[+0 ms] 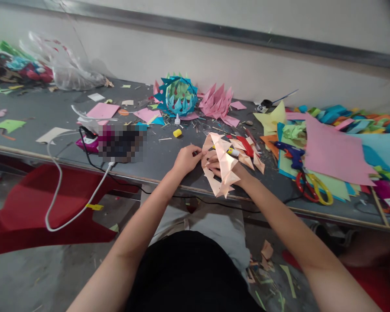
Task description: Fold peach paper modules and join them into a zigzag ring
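Note:
A peach ring of folded paper points stands at the table's front edge. My left hand is closed, thumb and fingertips pinching the ring's left side. My right hand reaches through the ring, its fingers against the inner left side; paper hides part of that hand. Just behind lie loose peach folded pieces, a glue stick and a red strip-like object. A yellow cap and a small white nozzle bottle are farther back.
Blue-green and pink paper rings stand at the back. On the right are a blue glue gun, scissors and pink sheets. A white cable hangs over the front edge near a red chair.

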The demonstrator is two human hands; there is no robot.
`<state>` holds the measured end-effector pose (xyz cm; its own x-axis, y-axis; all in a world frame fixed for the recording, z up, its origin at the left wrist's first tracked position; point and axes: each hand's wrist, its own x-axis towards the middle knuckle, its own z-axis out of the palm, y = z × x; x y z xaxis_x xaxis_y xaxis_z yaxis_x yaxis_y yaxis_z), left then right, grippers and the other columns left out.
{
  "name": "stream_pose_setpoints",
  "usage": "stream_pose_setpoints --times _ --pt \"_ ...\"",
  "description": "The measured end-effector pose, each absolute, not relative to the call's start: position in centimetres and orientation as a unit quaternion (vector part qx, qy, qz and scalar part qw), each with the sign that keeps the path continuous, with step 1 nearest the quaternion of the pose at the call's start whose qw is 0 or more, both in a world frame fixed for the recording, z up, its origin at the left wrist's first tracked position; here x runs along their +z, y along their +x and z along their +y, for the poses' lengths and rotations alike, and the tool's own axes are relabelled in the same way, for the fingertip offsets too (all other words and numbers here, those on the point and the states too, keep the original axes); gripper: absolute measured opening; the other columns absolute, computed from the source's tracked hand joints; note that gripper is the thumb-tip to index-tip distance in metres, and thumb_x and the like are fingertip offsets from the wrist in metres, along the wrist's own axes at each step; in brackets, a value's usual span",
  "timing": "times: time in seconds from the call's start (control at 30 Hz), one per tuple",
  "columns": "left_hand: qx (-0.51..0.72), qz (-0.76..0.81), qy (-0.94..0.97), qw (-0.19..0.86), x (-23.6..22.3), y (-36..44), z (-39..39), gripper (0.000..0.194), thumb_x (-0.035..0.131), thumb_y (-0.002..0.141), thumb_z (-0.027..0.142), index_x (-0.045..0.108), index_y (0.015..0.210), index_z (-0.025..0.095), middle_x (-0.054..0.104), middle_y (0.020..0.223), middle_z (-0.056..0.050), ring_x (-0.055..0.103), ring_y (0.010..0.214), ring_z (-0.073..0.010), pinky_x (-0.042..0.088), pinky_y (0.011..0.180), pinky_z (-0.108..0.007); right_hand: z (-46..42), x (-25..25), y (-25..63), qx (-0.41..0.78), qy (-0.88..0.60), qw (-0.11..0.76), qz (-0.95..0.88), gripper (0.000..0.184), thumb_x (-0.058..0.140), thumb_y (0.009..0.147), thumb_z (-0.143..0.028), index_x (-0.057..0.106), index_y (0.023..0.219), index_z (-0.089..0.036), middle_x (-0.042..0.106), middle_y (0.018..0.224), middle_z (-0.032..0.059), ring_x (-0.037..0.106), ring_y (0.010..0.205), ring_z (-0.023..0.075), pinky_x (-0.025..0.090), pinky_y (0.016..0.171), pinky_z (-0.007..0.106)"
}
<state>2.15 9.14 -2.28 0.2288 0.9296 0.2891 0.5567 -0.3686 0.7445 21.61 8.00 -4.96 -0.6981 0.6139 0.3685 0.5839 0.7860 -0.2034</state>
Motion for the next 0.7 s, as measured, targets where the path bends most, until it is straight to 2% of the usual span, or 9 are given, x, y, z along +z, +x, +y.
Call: stream_pose_setpoints --times 0.3,0.7 --pt "0.365 0.502 0.74 0.26 -2.1 2.14 9.12 0.014 0.055 0.076 0.025 0.066 0.073 0.015 0.065 0.075 -0.004 0.056 0.068 -0.0145 0.04 0.063 -0.025 8.05 -5.12 21.82 0.02 -0.339 0.197 -0.92 0.022 0.05 0.077 -0.022 0.067 0.092 -0.02 0.062 0.102 0.0079 0.053 0.106 0.024 0.037 0.099 0.045" --pt "0.368 0.5 0.743 0.251 -2.51 2.14 9.22 0.015 0.054 0.076 0.025 0.066 0.073 0.016 0.064 0.074 -0.003 0.055 0.066 -0.0139 0.04 0.062 -0.025 7.32 -4.68 21.3 0.028 -0.344 0.182 -0.921 0.025 0.045 0.08 -0.018 0.066 0.093 -0.017 0.062 0.103 0.011 0.053 0.105 0.0247 0.045 0.091 0.041"
